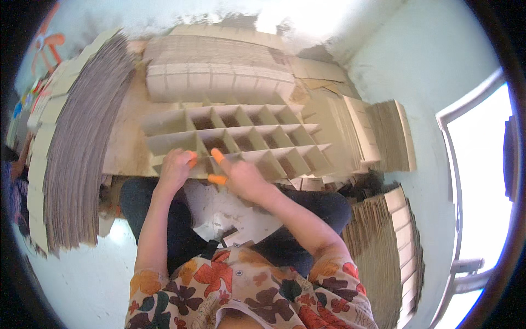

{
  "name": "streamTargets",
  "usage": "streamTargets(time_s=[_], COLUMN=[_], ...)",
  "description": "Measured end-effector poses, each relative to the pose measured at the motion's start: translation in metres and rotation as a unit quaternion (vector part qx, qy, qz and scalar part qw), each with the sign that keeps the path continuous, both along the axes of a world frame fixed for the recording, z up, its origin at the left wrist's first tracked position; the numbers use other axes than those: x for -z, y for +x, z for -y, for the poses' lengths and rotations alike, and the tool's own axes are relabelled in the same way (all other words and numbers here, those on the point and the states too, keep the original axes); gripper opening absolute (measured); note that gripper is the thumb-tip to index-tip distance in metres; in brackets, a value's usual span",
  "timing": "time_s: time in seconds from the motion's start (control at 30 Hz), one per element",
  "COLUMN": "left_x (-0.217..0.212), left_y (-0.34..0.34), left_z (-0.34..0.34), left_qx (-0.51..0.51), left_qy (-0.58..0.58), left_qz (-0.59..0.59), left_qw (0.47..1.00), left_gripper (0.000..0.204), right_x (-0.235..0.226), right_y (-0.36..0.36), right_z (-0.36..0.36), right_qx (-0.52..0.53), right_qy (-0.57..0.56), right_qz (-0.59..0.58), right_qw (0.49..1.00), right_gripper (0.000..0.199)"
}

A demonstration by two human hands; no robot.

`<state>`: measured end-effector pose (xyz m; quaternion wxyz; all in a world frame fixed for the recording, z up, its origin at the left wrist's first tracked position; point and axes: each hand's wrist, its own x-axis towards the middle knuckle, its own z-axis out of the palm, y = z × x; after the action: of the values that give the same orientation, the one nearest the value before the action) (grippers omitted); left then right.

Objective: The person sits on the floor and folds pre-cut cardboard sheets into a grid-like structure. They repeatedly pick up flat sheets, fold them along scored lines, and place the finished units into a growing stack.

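Observation:
A cardboard divider grid (255, 134) with rows of square cells lies in front of me, its long strips crossed by short ones. My left hand (176, 169) is at its near left edge, with fingers closed in a pinch on the grid's near cardboard strip. An orange cover shows on one of its fingertips. My right hand (244, 178) is beside it at the same edge, with thumb and index finger apart and orange covers on both. That index finger reaches over the near row of cells. Some blur hides the exact contact.
Tall stacks of cardboard strips (82, 142) line the left side. More slotted strips (219, 82) are piled behind the grid. Further stacks (389, 134) stand at the right by the wall, and another bundle (378, 236) sits by my right knee. An orange fan (48, 44) is far left.

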<state>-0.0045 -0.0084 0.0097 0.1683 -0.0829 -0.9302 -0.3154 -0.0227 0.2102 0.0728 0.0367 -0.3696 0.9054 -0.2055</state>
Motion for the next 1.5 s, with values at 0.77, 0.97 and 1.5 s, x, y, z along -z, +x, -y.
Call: streamTargets(time_s=[0.77, 0.97, 1.5], left_x=[-0.002, 0.0, -0.034], left_y=[0.001, 0.001, 0.042], left_z=[-0.003, -0.006, 0.052], left_qx=[-0.01, -0.008, -0.077], left_qy=[0.006, 0.024, -0.039], left_qz=[-0.006, -0.03, -0.01], left_qw=[1.0, 0.999, 0.996], left_gripper=[0.016, 0.017, 0.026], right_x=[0.046, -0.007, -0.051], right_y=[-0.106, -0.095, 0.014], right_z=[-0.313, -0.283, 0.007], right_qx=[0.541, 0.609, 0.102], right_qy=[0.115, -0.072, -0.266], right_qz=[-0.145, -0.249, 0.023], right_qw=[0.821, 0.75, 0.958], right_gripper=[0.041, 0.039, 0.07])
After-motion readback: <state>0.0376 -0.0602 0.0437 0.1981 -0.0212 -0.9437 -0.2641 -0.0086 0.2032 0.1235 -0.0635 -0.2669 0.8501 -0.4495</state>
